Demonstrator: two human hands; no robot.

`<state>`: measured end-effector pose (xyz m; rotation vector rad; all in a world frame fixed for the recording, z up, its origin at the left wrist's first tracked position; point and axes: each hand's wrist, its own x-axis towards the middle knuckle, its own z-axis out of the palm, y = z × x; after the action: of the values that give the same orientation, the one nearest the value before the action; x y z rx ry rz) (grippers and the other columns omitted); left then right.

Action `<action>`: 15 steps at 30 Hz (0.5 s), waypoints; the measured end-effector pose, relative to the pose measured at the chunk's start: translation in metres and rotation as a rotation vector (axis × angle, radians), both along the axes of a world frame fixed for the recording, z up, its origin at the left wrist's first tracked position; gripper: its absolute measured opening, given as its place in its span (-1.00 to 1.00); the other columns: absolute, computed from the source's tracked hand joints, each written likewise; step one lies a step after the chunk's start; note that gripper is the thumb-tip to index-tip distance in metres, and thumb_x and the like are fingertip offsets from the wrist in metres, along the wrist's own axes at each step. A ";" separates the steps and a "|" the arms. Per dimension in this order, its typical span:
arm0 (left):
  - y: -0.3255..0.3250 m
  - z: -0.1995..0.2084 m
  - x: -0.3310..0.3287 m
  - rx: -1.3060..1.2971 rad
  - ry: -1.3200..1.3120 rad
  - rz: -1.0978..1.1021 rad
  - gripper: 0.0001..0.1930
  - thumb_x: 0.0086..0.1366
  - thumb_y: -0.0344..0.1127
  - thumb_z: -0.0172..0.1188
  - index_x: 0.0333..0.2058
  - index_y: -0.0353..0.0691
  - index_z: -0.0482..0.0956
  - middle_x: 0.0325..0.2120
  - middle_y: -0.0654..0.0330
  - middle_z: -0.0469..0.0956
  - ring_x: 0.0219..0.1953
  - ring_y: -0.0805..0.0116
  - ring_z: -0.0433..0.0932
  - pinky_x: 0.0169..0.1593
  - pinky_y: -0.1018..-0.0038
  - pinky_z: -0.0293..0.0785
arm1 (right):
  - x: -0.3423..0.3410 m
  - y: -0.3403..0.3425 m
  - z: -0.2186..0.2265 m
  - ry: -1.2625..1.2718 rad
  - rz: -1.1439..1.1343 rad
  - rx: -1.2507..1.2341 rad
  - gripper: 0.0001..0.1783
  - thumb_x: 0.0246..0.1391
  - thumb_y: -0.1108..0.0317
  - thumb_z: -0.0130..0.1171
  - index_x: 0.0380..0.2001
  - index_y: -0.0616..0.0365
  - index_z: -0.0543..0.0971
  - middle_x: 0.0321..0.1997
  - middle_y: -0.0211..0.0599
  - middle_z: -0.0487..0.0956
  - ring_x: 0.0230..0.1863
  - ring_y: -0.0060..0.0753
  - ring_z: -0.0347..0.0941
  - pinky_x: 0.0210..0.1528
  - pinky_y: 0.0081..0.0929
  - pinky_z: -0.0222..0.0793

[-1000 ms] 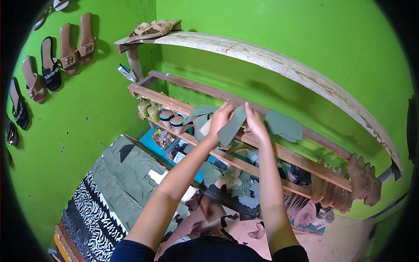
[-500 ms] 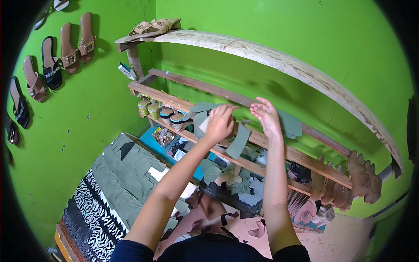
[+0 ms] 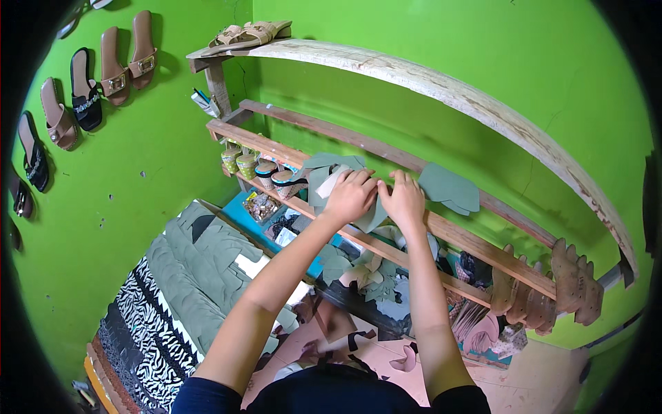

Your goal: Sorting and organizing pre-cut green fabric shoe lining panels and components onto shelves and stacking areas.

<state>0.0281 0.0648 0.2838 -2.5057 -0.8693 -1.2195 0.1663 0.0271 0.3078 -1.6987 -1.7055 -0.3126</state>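
On my feed the left hand (image 3: pixel 350 196) is nearly closed, its fingers folded down over the top of a green piece (image 3: pixel 373 219) that hangs between the hands, at about five o'clock from its knuckles. I judge that it pinches the piece, though its thumb is hidden from me. The right hand (image 3: pixel 405 200), just beside it at three o'clock, is half curled, its thumb side close to the left fingertips; I cannot tell whether it grips anything.

To handle this piece well, I would pinch lightly near the edge, so the thin sheet neither creases nor slips, and lower the right wrist enough to give my camera a view of both thumbs.

At ten o'clock from the left hand, a green bunch (image 3: pixel 318 165) drapes over the upper front rail (image 3: pixel 476 245), with a pale piece (image 3: pixel 332 182) beside the fingers; I would hold the knuckles clear of both. At two o'clock from the right hand lies a green stack (image 3: pixel 448 188). Farther out, wooden forms (image 3: pixel 578 290) hang at four o'clock, and a green pile (image 3: pixel 189 269) spreads at eight.
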 end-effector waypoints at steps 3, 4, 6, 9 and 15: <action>-0.004 -0.001 -0.003 -0.037 -0.013 0.004 -0.72 0.07 -0.36 0.04 -0.18 -0.20 0.45 -0.16 0.10 0.43 -0.10 0.18 0.41 0.02 0.29 0.22 | -0.003 -0.009 0.009 0.050 0.054 -0.205 -0.62 -0.10 0.24 0.10 -0.17 0.11 0.42 -0.39 -0.10 0.53 -0.28 -0.05 0.45 -0.19 -0.21 0.34; -0.005 -0.001 -0.001 -0.045 -0.024 -0.001 -0.71 0.09 -0.37 0.03 -0.16 -0.20 0.45 -0.15 0.10 0.42 -0.10 0.17 0.41 0.02 0.29 0.22 | 0.000 -0.011 0.010 0.093 0.125 -0.298 -0.62 -0.11 0.27 0.11 -0.16 0.09 0.42 -0.39 -0.10 0.53 -0.28 -0.05 0.45 -0.19 -0.23 0.35; -0.009 0.000 0.002 -0.065 -0.047 -0.007 -0.70 0.09 -0.38 0.02 -0.15 -0.20 0.44 -0.14 0.09 0.42 -0.10 0.16 0.40 0.03 0.29 0.22 | 0.009 -0.007 0.002 0.229 0.155 -0.265 -0.63 -0.13 0.32 0.12 -0.16 0.07 0.42 -0.39 -0.11 0.53 -0.27 -0.05 0.45 -0.19 -0.25 0.35; -0.016 0.006 0.000 -0.098 -0.084 -0.010 -0.70 0.10 -0.39 0.01 -0.13 -0.21 0.42 -0.13 0.07 0.40 -0.09 0.14 0.39 0.02 0.30 0.23 | 0.016 -0.007 0.005 0.395 0.192 -0.090 -0.63 -0.15 0.43 0.09 -0.16 0.05 0.42 -0.36 -0.11 0.52 -0.25 -0.08 0.45 -0.19 -0.29 0.35; -0.026 0.026 -0.008 -0.268 -0.255 -0.104 -0.64 0.12 -0.39 0.02 -0.05 -0.24 0.35 -0.08 -0.01 0.36 -0.03 0.01 0.34 0.04 0.28 0.24 | 0.020 -0.004 0.034 0.549 0.513 0.169 -0.56 -0.13 0.60 -0.04 -0.09 0.08 0.43 -0.19 -0.13 0.51 -0.15 -0.29 0.44 -0.15 -0.46 0.35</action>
<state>0.0198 0.0390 0.3098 -2.6688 -1.0348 -1.5785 0.1868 0.0227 0.3414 -1.0413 -1.5644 0.2262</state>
